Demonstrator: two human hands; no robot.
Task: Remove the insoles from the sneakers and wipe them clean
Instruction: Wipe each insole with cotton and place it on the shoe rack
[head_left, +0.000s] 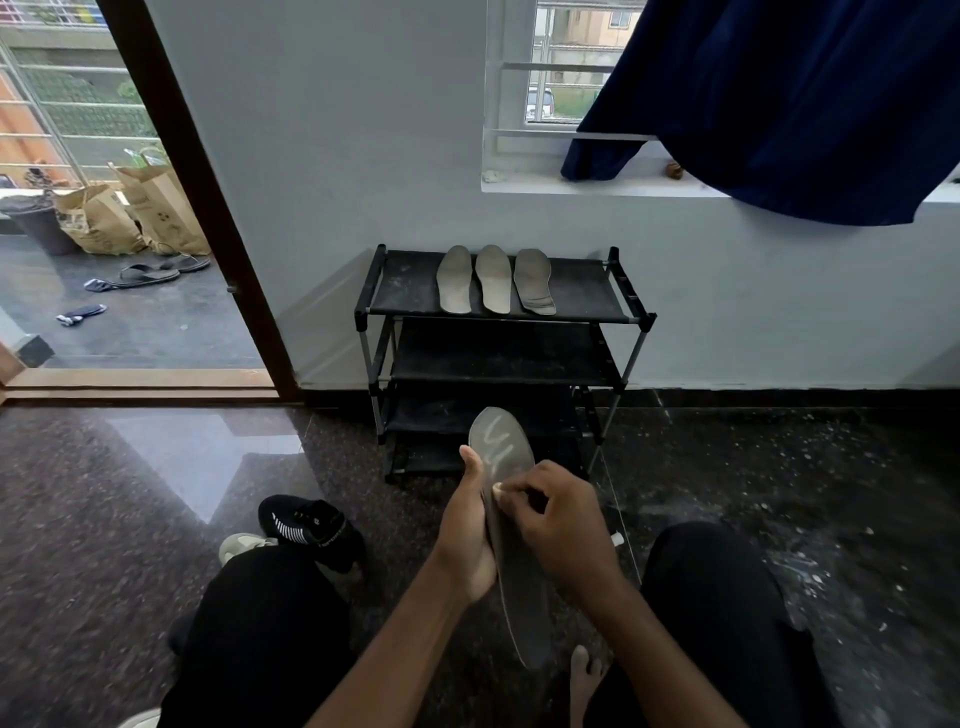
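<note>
Left hand (467, 530) grips grey insole (501, 441) at left edge, right hand (556, 525) fingers curled pinching its middle; black sneaker (311, 525) near left, three insoles (493, 280) on far shoe rack (587, 291)

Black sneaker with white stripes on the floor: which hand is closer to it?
Left. The left hand, gripping the grey insole, is just right of the black striped sneaker; the right hand is on the insole's far side, farther off.

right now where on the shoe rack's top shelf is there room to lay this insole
Two bare strips on the top shelf: one between the right insole and the right posts, one between the left insole and the left posts. The middle is crowded: three insoles side by side. The shelf below looks bare.
</note>
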